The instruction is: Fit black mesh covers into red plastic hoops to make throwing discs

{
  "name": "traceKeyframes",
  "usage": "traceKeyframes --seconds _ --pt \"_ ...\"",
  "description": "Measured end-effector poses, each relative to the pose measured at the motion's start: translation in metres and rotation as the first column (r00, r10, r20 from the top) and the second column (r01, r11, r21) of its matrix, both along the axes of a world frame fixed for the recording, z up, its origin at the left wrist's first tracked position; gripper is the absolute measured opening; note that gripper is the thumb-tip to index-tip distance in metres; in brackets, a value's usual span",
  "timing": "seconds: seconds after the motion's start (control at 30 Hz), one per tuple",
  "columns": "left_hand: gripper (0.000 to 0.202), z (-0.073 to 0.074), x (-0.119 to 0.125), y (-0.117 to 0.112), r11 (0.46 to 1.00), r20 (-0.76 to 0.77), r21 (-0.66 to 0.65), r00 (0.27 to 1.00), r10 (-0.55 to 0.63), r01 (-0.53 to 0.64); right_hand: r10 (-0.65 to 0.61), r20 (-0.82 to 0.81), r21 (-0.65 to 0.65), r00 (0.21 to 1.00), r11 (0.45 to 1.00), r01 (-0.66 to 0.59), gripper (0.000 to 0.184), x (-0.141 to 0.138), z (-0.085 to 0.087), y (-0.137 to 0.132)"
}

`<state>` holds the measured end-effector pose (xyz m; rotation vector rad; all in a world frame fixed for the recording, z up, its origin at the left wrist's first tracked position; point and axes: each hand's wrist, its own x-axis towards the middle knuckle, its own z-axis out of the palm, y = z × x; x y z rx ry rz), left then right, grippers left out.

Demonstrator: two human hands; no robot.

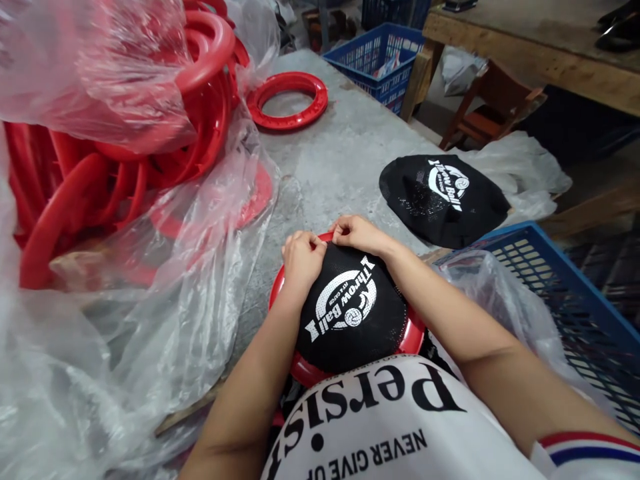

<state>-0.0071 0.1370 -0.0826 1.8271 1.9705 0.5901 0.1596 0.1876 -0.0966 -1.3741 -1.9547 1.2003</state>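
Observation:
Against my shirt rests a red plastic ring point(413, 333) with a black mesh fabric disc point(320, 293) laid over it, printed in white with "Throw Ball". My left hand point(304, 257) pinches the fabric's far edge at the ring's rim, thumb and fingertips together. Close beside it, my right hand point(357, 233) pinches the same edge. The ring's rim shows on the left, at the lower right and between my hands; the rest is covered. A second black printed fabric disc point(415, 193) lies to the right on the grey table point(340, 153).
Clear plastic bags point(200, 320) with a heap of red rings point(75, 207) fill the left side. One loose red ring point(316, 110) lies farther back. A blue crate point(560, 287) stands at the right, another blue crate point(350, 60) behind the table, near a wooden chair point(480, 120).

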Motion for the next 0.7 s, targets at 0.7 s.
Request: traceKeyframes --seconds 0.7 --pt "0.014 -0.002 0.0033 0.0019 1.0 -0.096 -0.017 0.995 -0.004 0.002 -0.06 0.121 0.077 0.991 0.996 0.051 0.01 -0.0037 0.0051 -0.0035"
